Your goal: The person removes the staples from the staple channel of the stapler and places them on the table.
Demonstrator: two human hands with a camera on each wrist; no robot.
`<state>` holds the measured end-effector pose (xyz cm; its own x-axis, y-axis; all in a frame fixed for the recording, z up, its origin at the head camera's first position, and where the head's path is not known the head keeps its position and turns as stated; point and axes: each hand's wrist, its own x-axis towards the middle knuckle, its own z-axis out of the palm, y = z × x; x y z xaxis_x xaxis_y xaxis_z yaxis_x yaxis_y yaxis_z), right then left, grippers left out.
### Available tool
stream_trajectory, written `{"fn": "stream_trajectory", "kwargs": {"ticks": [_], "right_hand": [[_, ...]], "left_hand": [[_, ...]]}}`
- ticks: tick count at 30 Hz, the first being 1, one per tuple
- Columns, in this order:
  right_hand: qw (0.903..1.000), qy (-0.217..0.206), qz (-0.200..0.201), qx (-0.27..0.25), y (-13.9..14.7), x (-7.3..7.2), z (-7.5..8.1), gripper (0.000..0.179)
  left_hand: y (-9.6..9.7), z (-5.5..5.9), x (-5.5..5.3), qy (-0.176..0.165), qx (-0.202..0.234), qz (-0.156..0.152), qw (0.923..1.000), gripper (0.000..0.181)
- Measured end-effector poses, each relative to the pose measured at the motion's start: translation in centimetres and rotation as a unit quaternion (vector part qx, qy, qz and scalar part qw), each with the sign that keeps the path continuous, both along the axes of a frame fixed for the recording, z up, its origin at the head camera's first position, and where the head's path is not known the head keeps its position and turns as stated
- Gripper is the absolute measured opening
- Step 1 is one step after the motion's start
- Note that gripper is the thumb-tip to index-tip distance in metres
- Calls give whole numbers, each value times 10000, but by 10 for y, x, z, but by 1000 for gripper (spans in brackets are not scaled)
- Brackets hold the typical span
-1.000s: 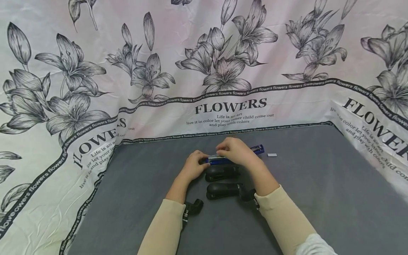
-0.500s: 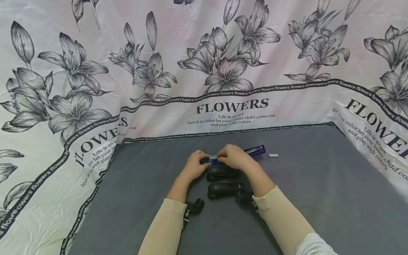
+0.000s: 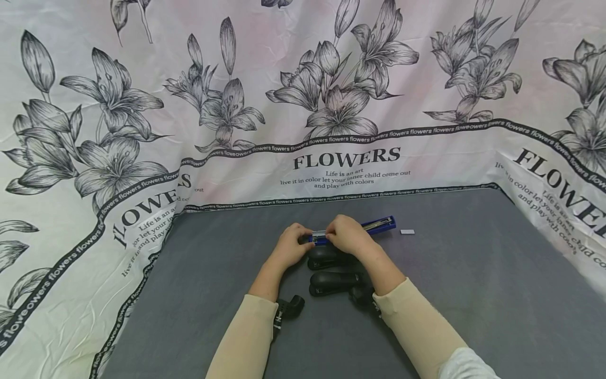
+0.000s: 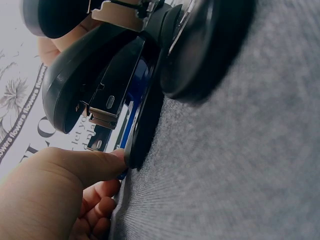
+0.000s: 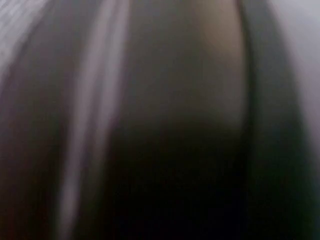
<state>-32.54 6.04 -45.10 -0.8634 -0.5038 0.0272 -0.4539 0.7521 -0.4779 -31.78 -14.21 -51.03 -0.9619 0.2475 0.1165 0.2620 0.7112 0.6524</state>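
Observation:
A blue stapler (image 3: 381, 225) lies swung open at the back of the grey table, its silver tray showing between the hands. My left hand (image 3: 290, 245) pinches its left end; in the left wrist view that thumb (image 4: 100, 167) also lies against the tip of a black stapler (image 4: 75, 85). My right hand (image 3: 349, 234) has its curled fingers on the middle of the blue stapler, around the silver tray, and covers part of it. Two black staplers lie nearer the body: one right below the blue one, another black stapler (image 3: 333, 282) closer in.
A small pale strip (image 3: 407, 231) lies to the right of the blue stapler. Flower-printed cloth (image 3: 341, 173) rises behind the table (image 3: 218, 252) and at both sides. The right wrist view is dark and blurred, filled by a close black shape (image 5: 175, 175).
My right hand has come down from above the silver tray to the stapler, then stayed nearly still. The left hand keeps its hold. The whole view has shifted slightly.

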Motion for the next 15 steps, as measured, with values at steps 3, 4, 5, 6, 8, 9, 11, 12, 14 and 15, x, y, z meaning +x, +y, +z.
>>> {"fn": "stream_trajectory", "kwargs": {"ticks": [3, 4, 5, 6, 8, 9, 11, 12, 14, 15], "right_hand": [[9999, -55, -80, -40, -1, -1, -2, 17], [9998, -138, -132, -68, -1, -1, -3, 17], [9997, -169, -167, -85, -1, -2, -3, 17], [9995, -212, -228, -113, -1, -3, -4, 17], [9989, -254, -348, -184, -1, -4, -5, 16], [9986, -257, -409, -235, -2, -5, -5, 16], [9976, -233, -533, -375, -2, -6, -6, 14], [9969, -222, -590, -466, -2, -6, -6, 14], [9955, -193, -656, -662, -2, -6, -7, 13], [9946, -189, -684, -761, -3, -5, -7, 12]], "left_hand": [[0, 0, 0, -4, 15, 4, 10000, 33], [0, 0, 0, -5, 21, 3, 10000, 33], [0, 0, 0, -14, 31, 6, 10000, 33], [0, 0, 0, -19, 48, 8, 10000, 33], [-1, 0, 0, -22, 47, 8, 10000, 33], [-1, -1, 0, -19, 50, 4, 10000, 33], [-1, -1, -1, -9, 68, -4, 10000, 33], [-1, -1, -1, 8, 65, -13, 10000, 33], [-1, -1, -1, 33, 70, -35, 10000, 32], [-1, -1, -1, 48, 76, -44, 9999, 32]]}}
